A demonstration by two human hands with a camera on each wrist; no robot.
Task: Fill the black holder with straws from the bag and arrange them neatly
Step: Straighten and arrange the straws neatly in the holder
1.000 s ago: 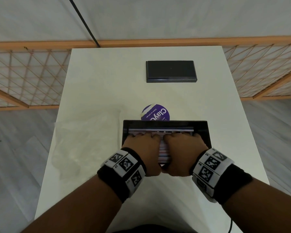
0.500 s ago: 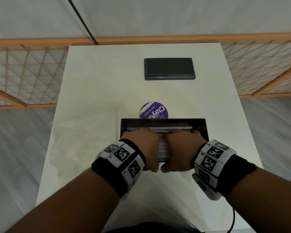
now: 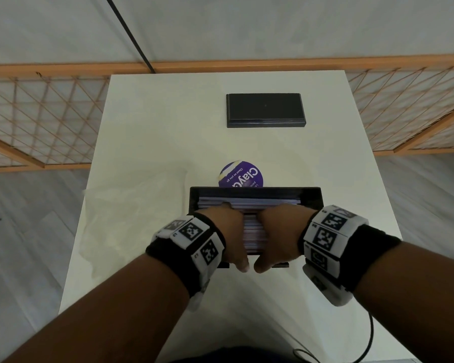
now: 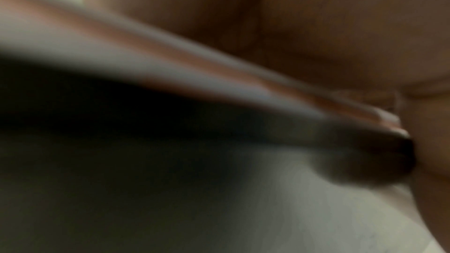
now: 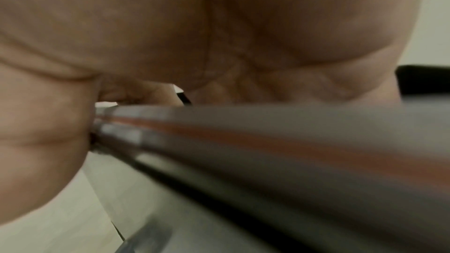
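The black holder (image 3: pixel 309 195) stands on the white table, packed with pale pink and purple straws (image 3: pixel 254 231) that lie left to right. My left hand (image 3: pixel 227 229) and right hand (image 3: pixel 281 229) sit side by side on top of them. The fingers curl down over the straws and the thumbs hook the holder's near wall. The fingertips are hidden. In the left wrist view, blurred straws (image 4: pixel 170 68) run under the palm above the dark holder (image 4: pixel 121 122). The right wrist view has the straws (image 5: pixel 268 132) under the palm as well.
A black lid (image 3: pixel 265 108) lies flat at the table's far end. A round purple label (image 3: pixel 240 175) sits just behind the holder. The clear plastic bag (image 3: pixel 131 218) lies crumpled on the left. A wooden lattice fence (image 3: pixel 37 113) stands behind the table. A cable (image 3: pixel 370 336) hangs at the near right.
Both hands have stayed on the straws in the holder, with the fingers tucked a little further down. The head view has shifted slightly.
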